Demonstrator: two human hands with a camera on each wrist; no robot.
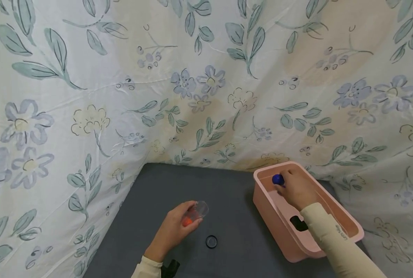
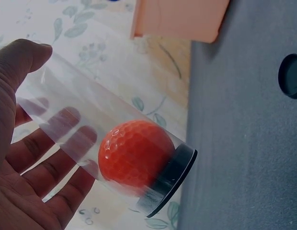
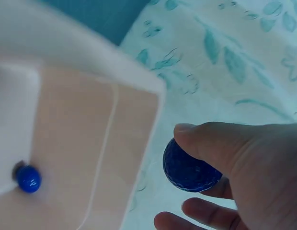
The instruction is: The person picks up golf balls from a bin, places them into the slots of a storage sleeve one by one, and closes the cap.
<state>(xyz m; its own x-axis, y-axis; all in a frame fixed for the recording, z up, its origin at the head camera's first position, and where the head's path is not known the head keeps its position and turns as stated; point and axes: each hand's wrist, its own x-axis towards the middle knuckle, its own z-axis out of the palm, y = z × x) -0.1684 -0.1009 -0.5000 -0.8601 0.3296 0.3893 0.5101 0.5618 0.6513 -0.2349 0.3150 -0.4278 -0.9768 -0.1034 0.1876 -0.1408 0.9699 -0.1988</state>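
Observation:
My left hand (image 1: 174, 226) grips a clear plastic tube (image 2: 76, 103), tilted, with an orange golf ball (image 2: 136, 152) inside it. A black cap (image 2: 175, 175) closes the tube's end by the ball. With thumb and fingers my right hand (image 1: 298, 189) pinches a blue golf ball (image 3: 189, 170) above the pink bin (image 1: 270, 216). In the right wrist view a second blue ball (image 3: 28, 179) lies in a corner of the bin. On the dark table, just right of my left hand, sits a loose black round cap (image 1: 211, 242).
The pink bin stands on the right side of the dark grey table (image 1: 192, 181). A floral-patterned cloth (image 1: 206, 96) hangs behind and along the sides. A black wrist camera (image 1: 170, 268) sits by the left sleeve.

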